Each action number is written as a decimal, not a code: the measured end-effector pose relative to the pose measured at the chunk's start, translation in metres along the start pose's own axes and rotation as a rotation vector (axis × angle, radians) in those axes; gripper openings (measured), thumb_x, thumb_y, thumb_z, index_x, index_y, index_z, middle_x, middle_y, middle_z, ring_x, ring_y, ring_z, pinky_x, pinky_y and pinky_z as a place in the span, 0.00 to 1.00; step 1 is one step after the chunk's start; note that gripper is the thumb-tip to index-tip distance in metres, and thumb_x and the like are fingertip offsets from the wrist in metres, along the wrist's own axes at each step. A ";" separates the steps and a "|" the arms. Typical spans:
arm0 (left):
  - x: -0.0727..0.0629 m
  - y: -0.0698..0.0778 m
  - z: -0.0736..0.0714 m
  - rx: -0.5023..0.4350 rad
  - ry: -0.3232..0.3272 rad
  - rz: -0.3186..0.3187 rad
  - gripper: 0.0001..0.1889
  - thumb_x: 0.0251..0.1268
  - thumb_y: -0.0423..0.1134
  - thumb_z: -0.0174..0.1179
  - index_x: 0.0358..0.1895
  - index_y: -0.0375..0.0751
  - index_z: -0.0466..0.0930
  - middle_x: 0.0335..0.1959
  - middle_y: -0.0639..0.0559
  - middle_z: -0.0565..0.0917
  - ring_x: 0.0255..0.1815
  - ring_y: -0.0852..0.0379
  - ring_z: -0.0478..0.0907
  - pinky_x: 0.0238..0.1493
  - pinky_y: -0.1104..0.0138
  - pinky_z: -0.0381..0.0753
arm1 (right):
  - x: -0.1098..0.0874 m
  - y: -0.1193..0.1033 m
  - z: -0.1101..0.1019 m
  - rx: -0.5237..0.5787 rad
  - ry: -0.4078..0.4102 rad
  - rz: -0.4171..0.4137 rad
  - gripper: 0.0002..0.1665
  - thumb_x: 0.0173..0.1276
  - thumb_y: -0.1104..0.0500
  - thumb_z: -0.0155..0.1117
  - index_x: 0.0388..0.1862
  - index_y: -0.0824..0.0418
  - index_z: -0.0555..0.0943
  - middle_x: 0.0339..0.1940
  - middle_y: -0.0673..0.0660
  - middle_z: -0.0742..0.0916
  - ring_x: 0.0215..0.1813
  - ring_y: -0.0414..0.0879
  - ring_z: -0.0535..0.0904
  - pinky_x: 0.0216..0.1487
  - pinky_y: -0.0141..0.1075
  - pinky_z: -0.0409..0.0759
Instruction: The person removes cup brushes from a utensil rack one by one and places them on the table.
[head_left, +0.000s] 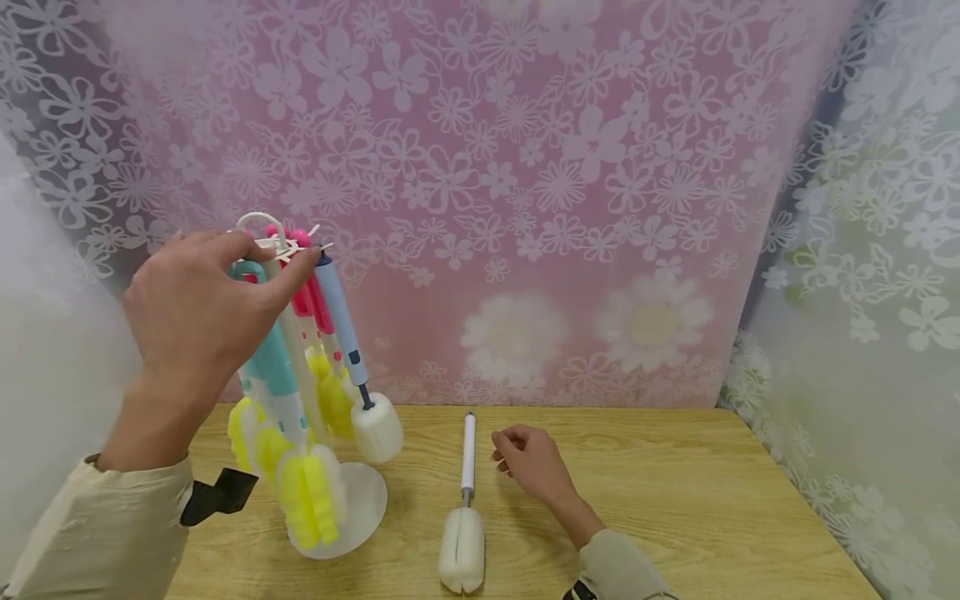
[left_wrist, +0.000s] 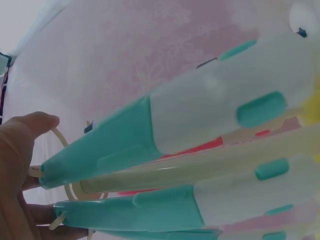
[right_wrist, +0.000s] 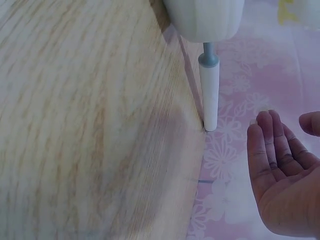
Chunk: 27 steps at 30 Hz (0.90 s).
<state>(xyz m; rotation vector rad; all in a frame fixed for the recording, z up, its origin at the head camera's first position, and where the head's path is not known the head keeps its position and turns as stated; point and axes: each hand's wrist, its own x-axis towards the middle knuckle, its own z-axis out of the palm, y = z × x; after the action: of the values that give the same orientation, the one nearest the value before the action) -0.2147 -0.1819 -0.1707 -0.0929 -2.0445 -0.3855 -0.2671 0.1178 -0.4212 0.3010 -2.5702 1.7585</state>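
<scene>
Steadying the white brush rack, at eight o'clock in the head view, seems the step in hand; a hold close to the central pole should work best, keeping the teal-handled brush and, at its two o'clock, the blue-handled sponge brush from swinging off their hooks. The left hand is arched high, its thumb and fingers curled about the rack's top. At six o'clock a loose white-handled sponge brush lies on the desk, handle toward twelve; that slim handle probably offers the surest grip. Beside the handle, at its three o'clock, the right hand is half open, fingers loosely bent, holding nothing.
</scene>
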 end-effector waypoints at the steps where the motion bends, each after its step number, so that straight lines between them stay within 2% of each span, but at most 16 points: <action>1: 0.000 0.000 0.000 -0.001 0.005 0.004 0.24 0.52 0.61 0.62 0.24 0.41 0.85 0.13 0.48 0.71 0.23 0.44 0.71 0.19 0.57 0.63 | 0.000 -0.001 0.000 -0.002 0.001 -0.003 0.18 0.73 0.52 0.54 0.45 0.66 0.80 0.30 0.57 0.84 0.36 0.58 0.83 0.39 0.49 0.81; 5: 0.000 -0.002 -0.001 -0.020 -0.001 0.019 0.20 0.54 0.56 0.60 0.23 0.41 0.83 0.16 0.46 0.74 0.25 0.43 0.71 0.24 0.54 0.64 | 0.001 -0.004 0.002 -0.008 0.005 -0.016 0.17 0.73 0.53 0.55 0.45 0.66 0.80 0.29 0.55 0.84 0.35 0.58 0.83 0.37 0.46 0.82; 6: 0.000 -0.003 -0.002 -0.029 -0.009 0.022 0.19 0.54 0.54 0.59 0.23 0.41 0.83 0.16 0.46 0.75 0.26 0.43 0.71 0.28 0.53 0.68 | 0.001 -0.005 0.003 -0.007 0.003 -0.018 0.17 0.73 0.53 0.55 0.44 0.66 0.80 0.29 0.54 0.84 0.35 0.57 0.83 0.37 0.46 0.82; 11: 0.001 -0.006 -0.003 -0.067 -0.031 0.062 0.14 0.56 0.46 0.55 0.23 0.39 0.81 0.19 0.44 0.76 0.30 0.43 0.71 0.40 0.49 0.69 | 0.001 -0.019 0.009 0.016 -0.024 -0.043 0.19 0.72 0.51 0.55 0.47 0.66 0.80 0.31 0.55 0.85 0.34 0.50 0.83 0.37 0.42 0.82; 14: 0.000 -0.006 -0.004 -0.107 -0.060 0.078 0.14 0.58 0.43 0.53 0.28 0.36 0.82 0.26 0.41 0.80 0.37 0.40 0.73 0.44 0.47 0.68 | 0.000 -0.034 0.013 0.037 -0.051 -0.081 0.19 0.72 0.51 0.55 0.48 0.65 0.80 0.32 0.56 0.85 0.33 0.45 0.82 0.36 0.38 0.82; 16: -0.002 -0.007 -0.004 -0.131 -0.104 0.072 0.15 0.61 0.43 0.51 0.33 0.34 0.82 0.32 0.39 0.82 0.43 0.38 0.73 0.51 0.45 0.68 | 0.000 -0.044 0.017 0.043 -0.070 -0.109 0.17 0.73 0.51 0.54 0.48 0.63 0.80 0.32 0.54 0.84 0.34 0.44 0.82 0.35 0.35 0.81; 20: -0.003 -0.007 -0.005 -0.138 -0.184 0.057 0.18 0.65 0.44 0.48 0.45 0.34 0.82 0.46 0.37 0.82 0.53 0.35 0.71 0.60 0.42 0.62 | -0.001 -0.065 0.024 0.063 -0.112 -0.159 0.16 0.74 0.56 0.53 0.51 0.65 0.79 0.34 0.52 0.84 0.36 0.45 0.82 0.37 0.36 0.81; 23: -0.003 -0.009 -0.005 -0.134 -0.194 0.061 0.19 0.66 0.44 0.47 0.50 0.36 0.81 0.50 0.35 0.80 0.56 0.34 0.70 0.64 0.42 0.59 | -0.001 -0.080 0.029 0.051 -0.132 -0.205 0.17 0.74 0.55 0.53 0.53 0.64 0.79 0.36 0.52 0.84 0.37 0.44 0.82 0.38 0.36 0.81; 27: -0.004 -0.010 -0.004 -0.148 -0.186 0.082 0.19 0.65 0.42 0.46 0.51 0.37 0.80 0.49 0.35 0.80 0.56 0.34 0.70 0.64 0.42 0.58 | -0.001 -0.098 0.037 0.029 -0.129 -0.276 0.19 0.72 0.48 0.54 0.53 0.57 0.80 0.37 0.48 0.85 0.37 0.40 0.81 0.39 0.34 0.80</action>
<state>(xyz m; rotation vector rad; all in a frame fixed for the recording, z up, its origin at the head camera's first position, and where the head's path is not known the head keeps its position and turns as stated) -0.2117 -0.1926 -0.1743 -0.3120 -2.1845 -0.4916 -0.2464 0.0496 -0.3445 0.7532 -2.4394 1.7284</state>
